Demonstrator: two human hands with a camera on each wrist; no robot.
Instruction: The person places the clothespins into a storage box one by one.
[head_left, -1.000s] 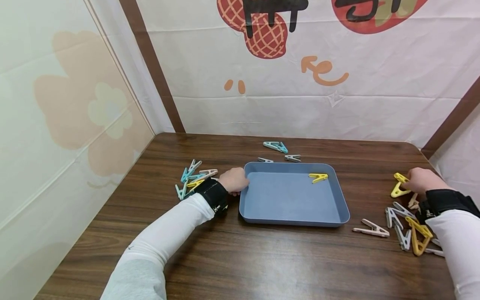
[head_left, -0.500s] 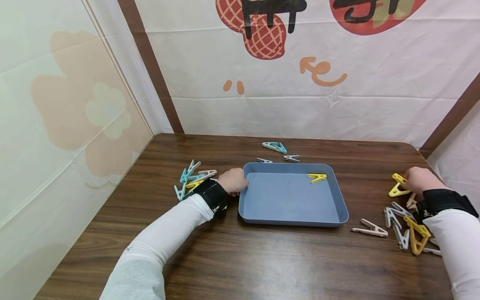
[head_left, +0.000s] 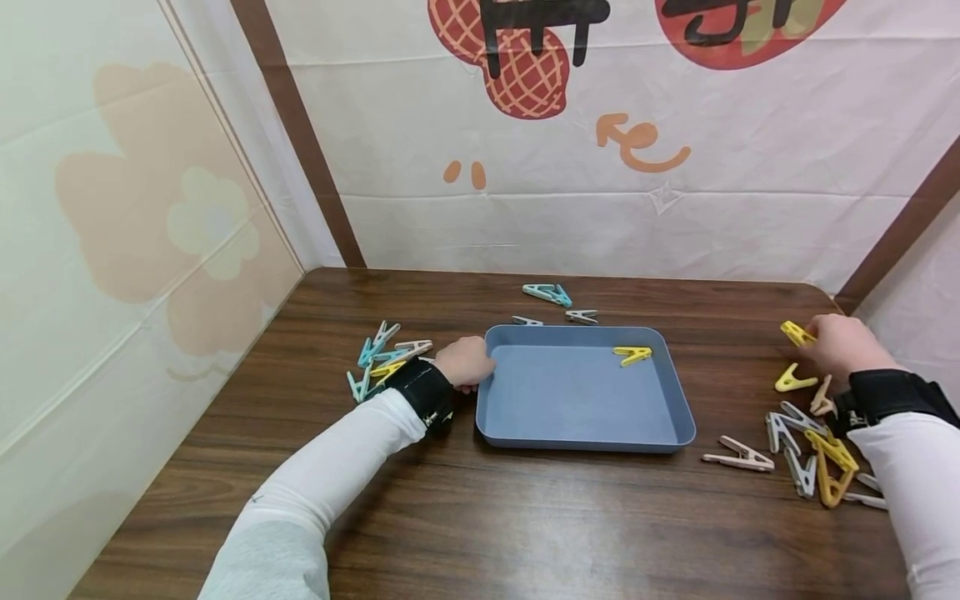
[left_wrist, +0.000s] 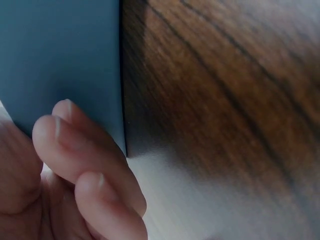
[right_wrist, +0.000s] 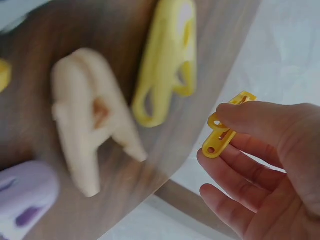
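My right hand (head_left: 847, 343) pinches a yellow clothespin (right_wrist: 231, 125) between thumb and fingers, raised over the table's right side. Below it on the wood lie another yellow clothespin (head_left: 795, 379) and a beige clothespin (right_wrist: 90, 115). At the tray's left side, my left hand (head_left: 463, 361) grips the wall of a blue-grey rectangular tray (head_left: 585, 445). In the left wrist view its curled fingers (left_wrist: 75, 145) lie against the outside of that wall. Inside the tray, near its back right corner, sits one yellow clothespin (head_left: 633, 355).
Several grey and yellow clothespins (head_left: 831, 457) are heaped by the right forearm, with a pale pink clothespin (head_left: 741, 455) left of them. Blue, white and yellow clothespins (head_left: 382, 354) cluster beyond the left wrist. Behind the tray lie a blue clothespin (head_left: 548, 293) and grey ones (head_left: 581, 317).
My right hand has lifted one yellow clothespin up and away from the other yellow one, which stays on the table. The left hand has kept its grip on the tray.
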